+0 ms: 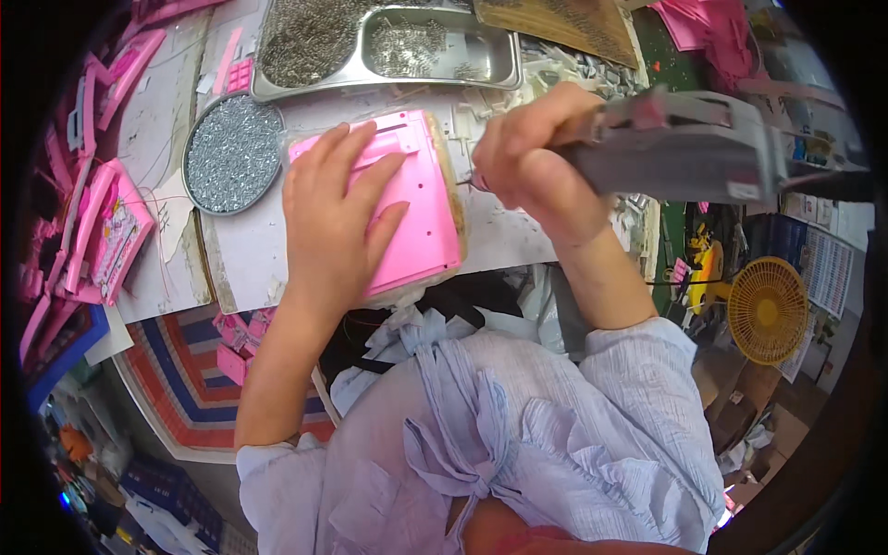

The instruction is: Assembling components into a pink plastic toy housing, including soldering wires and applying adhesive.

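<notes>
My left hand point(335, 208) rests flat with fingers spread on a pink plastic panel point(414, 217), pressing it from above. The panel has small dark holes and a slot near its far edge, and lies on a pale padded base point(457, 190). My right hand point(541, 153) is wrapped round a dark grey power screwdriver point(675, 166), its body lying out to the right and slightly blurred. Its thin bit points left and ends beside the panel's right edge, apart from the panel's top face.
A round dish of small silvery screws point(233, 153) stands left of the panel. Behind lies a metal tray point(444, 85) with small metal parts, beside a brown board point(564, 26). Pink plastic housings point(116, 231) with wires crowd the left. A yellow fan point(768, 310) stands at right.
</notes>
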Motion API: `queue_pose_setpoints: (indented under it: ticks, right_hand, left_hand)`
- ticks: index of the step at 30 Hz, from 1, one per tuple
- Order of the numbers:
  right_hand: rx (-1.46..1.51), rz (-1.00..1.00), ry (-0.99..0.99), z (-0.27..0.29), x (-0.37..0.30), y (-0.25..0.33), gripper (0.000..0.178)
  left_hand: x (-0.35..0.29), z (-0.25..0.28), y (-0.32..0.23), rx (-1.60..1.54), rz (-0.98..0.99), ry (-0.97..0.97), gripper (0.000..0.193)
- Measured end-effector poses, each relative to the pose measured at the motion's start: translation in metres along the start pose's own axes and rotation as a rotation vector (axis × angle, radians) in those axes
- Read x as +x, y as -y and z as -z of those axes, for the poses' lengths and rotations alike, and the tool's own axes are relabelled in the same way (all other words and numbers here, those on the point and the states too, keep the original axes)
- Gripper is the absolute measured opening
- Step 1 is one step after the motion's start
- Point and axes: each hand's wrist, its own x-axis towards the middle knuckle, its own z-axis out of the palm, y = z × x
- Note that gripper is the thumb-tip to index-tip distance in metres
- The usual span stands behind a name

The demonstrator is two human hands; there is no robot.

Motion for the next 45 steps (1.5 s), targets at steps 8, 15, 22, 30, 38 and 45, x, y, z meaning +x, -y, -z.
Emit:
queue_pose_setpoints:
  ticks: [8,15,22,30,38,45]
  right_hand:
    - [-0.183,0.060,-0.060,-0.005,0.012,-0.021,0.018]
    - [-0.051,0.110,0.029,0.005,0.018,0.007,0.014]
    - [0.151,0.208,0.001,0.003,0.019,-0.008,0.013]
    - [-0.018,-0.087,0.059,-0.004,-0.008,0.021,0.018]
    - [-0.053,-0.132,-0.032,-0.019,-0.031,0.024,0.019]
    - [-0.335,-0.131,0.079,-0.022,-0.038,0.014,0.020]
  left_hand:
    - [0.000,-0.011,0.003,-0.051,-0.001,0.020,0.045]
    - [-0.002,-0.011,0.002,-0.033,0.015,0.012,0.044]
    - [-0.002,-0.010,0.001,-0.067,0.009,0.022,0.044]
    - [-0.004,-0.014,0.003,-0.039,0.012,-0.009,0.042]
    - [-0.005,-0.011,0.004,-0.030,0.009,0.004,0.041]
    - [-0.003,-0.017,0.001,-0.047,-0.008,-0.030,0.041]
